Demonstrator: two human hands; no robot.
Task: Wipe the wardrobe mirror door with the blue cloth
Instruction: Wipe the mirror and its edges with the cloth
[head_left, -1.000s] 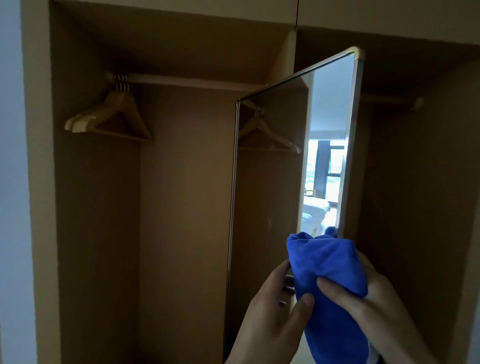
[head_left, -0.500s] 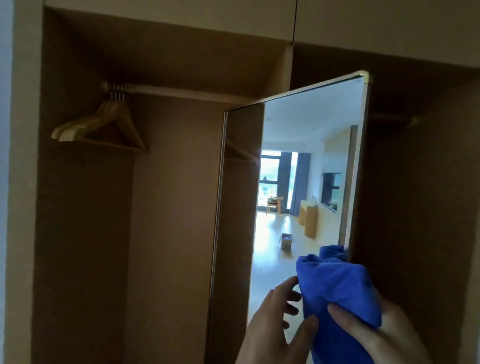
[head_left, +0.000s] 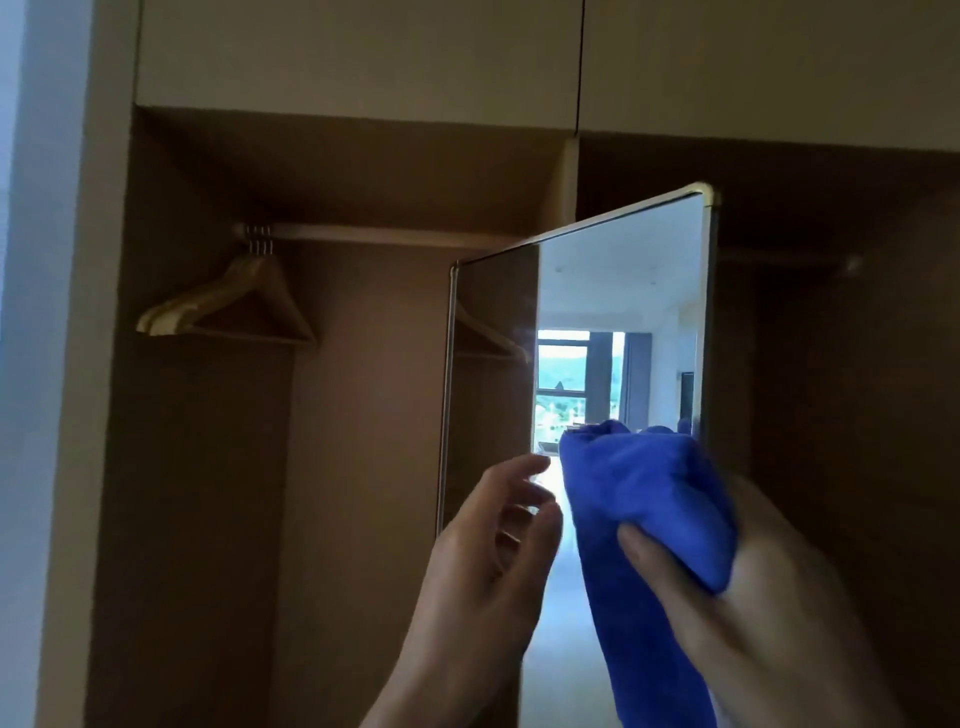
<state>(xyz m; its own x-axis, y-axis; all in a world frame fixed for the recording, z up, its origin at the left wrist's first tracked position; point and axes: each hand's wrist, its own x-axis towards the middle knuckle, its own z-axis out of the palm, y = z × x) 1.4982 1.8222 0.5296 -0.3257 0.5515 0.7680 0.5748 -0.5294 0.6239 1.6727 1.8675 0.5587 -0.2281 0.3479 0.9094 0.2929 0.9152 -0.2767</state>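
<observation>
The mirror door (head_left: 613, 322), a tall gold-framed panel, stands swung out from the middle of the open wardrobe and reflects a bright room with a window. My right hand (head_left: 758, 597) grips a bunched blue cloth (head_left: 649, 499) in front of the mirror's lower right part; the cloth's tail hangs down below the hand. Whether the cloth touches the glass I cannot tell. My left hand (head_left: 493, 551) hovers just left of the cloth with fingers loosely bent, holding nothing, in front of the mirror's lower left.
Several wooden hangers (head_left: 228, 306) hang from a rail (head_left: 384, 235) in the left wardrobe bay. A second dark bay (head_left: 841, 415) lies right of the mirror. Closed upper cabinet doors (head_left: 363, 57) run above. A pale wall (head_left: 26, 364) borders the left.
My left hand has let go of the cloth and drawn apart to the left. The mirror's angle shifted, changing its reflection. The view tilted upward, and the cloth rose slightly on the mirror.
</observation>
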